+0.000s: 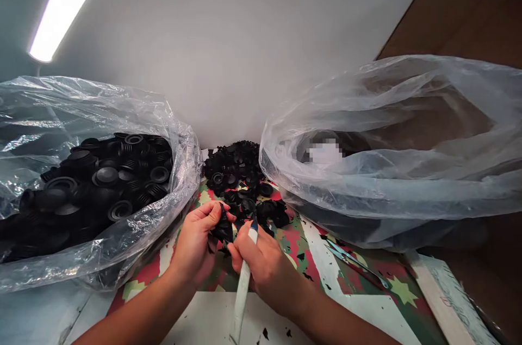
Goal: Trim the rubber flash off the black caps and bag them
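My left hand (196, 239) is closed, thumb and fingers pinching a black rubber piece (223, 225) above the table. Close beside it, my right hand (263, 263) is wrapped round a slim tool with a white handle (243, 285) and a dark blue band near its upper end. The tool's handle slants down toward me, and its working tip is too small and dark to make out. Just beyond both hands lies a heap of black rubber pieces and scraps (236, 163), with a few looser ones (275, 213) nearer to me.
At left, an open clear plastic bag (185, 171) holds many black ribbed rubber parts (106, 176). Another clear bag (408, 198) gapes at right. Scissors-like metal tools (359, 263) rest on the patterned table cover (291, 236). A white sheet (212, 318) lies in front; a lamp (69, 2) shines upper left.
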A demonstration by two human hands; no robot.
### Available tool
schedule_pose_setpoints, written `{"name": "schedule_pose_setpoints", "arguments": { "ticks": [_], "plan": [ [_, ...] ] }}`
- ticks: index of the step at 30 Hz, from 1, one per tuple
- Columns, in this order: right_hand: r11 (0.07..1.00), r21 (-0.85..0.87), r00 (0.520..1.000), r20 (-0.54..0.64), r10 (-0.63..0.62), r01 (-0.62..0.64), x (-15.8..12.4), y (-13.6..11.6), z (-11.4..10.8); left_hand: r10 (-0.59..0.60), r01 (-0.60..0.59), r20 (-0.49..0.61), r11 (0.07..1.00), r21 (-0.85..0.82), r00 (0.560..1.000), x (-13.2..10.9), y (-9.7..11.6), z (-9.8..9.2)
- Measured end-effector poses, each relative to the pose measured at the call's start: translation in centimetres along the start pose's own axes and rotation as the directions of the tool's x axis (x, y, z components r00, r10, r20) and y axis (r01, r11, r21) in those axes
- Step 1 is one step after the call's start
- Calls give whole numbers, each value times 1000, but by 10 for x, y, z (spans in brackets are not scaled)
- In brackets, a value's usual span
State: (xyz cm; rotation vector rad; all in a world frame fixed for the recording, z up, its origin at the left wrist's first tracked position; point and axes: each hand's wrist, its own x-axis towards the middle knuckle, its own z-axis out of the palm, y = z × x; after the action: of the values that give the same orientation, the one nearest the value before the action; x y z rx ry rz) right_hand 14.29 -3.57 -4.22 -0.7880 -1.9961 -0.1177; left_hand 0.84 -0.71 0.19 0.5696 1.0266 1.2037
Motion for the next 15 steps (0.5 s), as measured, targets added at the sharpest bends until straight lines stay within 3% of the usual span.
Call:
{"name": "schedule_pose_setpoints", "arguments": {
  "ticks": [5, 10, 15],
  "plan": [
    [979, 137, 989, 23, 148, -150, 2, 3, -3, -25, 25, 58, 1000, 11, 998, 2, -1, -5],
    [934, 220, 957, 1, 290, -283, 6, 15, -9, 58, -64, 193, 998, 24, 980, 4, 0, -8],
    [879, 290, 924, 50, 380, -377, 2, 20, -8, 62, -80, 246, 995, 61, 967, 5, -2, -12]
  ]
}}
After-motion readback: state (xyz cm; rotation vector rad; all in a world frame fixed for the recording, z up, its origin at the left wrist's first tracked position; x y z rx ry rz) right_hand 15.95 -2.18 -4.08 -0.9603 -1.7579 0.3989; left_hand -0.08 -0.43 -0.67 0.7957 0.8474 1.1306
